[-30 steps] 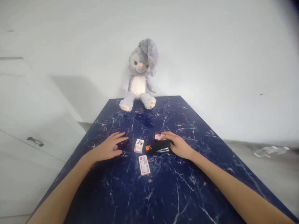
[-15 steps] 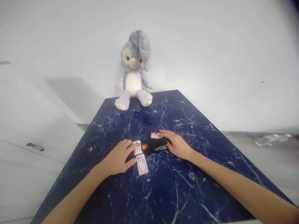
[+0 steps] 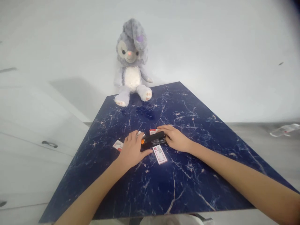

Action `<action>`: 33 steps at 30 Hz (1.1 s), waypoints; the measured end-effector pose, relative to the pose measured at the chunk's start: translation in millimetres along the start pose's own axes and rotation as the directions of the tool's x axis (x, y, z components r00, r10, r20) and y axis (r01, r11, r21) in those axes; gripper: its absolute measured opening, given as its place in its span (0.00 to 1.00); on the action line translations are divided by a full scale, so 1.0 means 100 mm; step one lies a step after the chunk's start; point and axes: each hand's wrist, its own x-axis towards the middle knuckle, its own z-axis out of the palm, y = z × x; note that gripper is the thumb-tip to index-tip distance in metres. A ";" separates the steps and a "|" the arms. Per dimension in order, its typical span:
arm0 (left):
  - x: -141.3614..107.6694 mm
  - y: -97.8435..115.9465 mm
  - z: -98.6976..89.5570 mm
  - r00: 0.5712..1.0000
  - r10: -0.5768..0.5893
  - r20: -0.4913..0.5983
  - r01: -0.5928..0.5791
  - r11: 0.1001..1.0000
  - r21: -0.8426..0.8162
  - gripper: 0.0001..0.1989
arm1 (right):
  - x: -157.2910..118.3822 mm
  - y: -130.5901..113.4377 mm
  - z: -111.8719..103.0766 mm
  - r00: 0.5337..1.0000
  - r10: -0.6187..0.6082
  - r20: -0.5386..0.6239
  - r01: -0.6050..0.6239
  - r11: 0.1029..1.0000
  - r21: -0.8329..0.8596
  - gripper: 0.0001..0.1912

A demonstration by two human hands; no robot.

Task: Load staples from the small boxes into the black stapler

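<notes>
Left hand: my left hand lies palm down on the dark blue marbled tabletop, fingers loosely spread and gripping nothing; its thumb reaches toward the orange end of the black stapler with the orange tip, and the fingertips come right up to that end.

Right hand: my right hand rests over the far end of the stapler, fingers curled on its top and back. I cannot tell whether they truly clamp it or just lie on it.

Stapler: it lies flat on the tabletop between my two hands, orange tip toward the left hand.

Small boxes: a small white and red staple box sits just beyond the stapler, by my right fingertips. A flat white and red box lies just on my side of the stapler, between my wrists. Another small white and red box lies just outside my left hand. Something white peeks out past my left fingertips; too hidden to tell.

Far end: a grey and white plush rabbit sits upright at the far edge of the tabletop, well beyond both hands.
</notes>
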 end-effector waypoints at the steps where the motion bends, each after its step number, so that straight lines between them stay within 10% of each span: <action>1: 0.00 0.02 0.00 1.000 0.001 -0.002 -0.001 1.000 -0.007 0.39 | -0.01 -0.02 -0.01 1.000 0.001 -0.005 -0.001 1.000 -0.008 0.25; 5: -0.07 -0.23 -0.18 0.999 0.043 0.030 -0.041 0.997 -0.072 0.38 | -0.03 -0.10 -0.04 0.989 0.114 -0.091 -0.120 0.991 -0.062 0.19; 11: -0.54 -0.64 -0.32 0.981 -0.195 0.011 0.192 0.974 0.123 0.23 | -0.07 -0.19 -0.03 0.979 0.186 -0.081 -0.193 0.976 -0.100 0.12; 18: -1.06 -0.05 -0.25 0.977 -0.166 0.134 0.183 0.975 -0.126 0.32 | -0.08 -0.16 -0.01 0.983 0.163 -0.088 -0.174 0.975 -0.136 0.11; 26: -0.59 0.32 -0.10 0.984 -0.179 0.009 0.178 0.969 -0.173 0.26 | -0.04 -0.15 -0.03 0.992 0.107 -0.065 -0.116 0.982 -0.150 0.12; 33: -0.46 0.19 -0.06 0.974 -0.051 -0.222 0.022 0.991 -0.130 0.15 | -0.05 -0.03 -0.38 0.985 -0.038 0.170 0.039 0.999 -0.002 0.08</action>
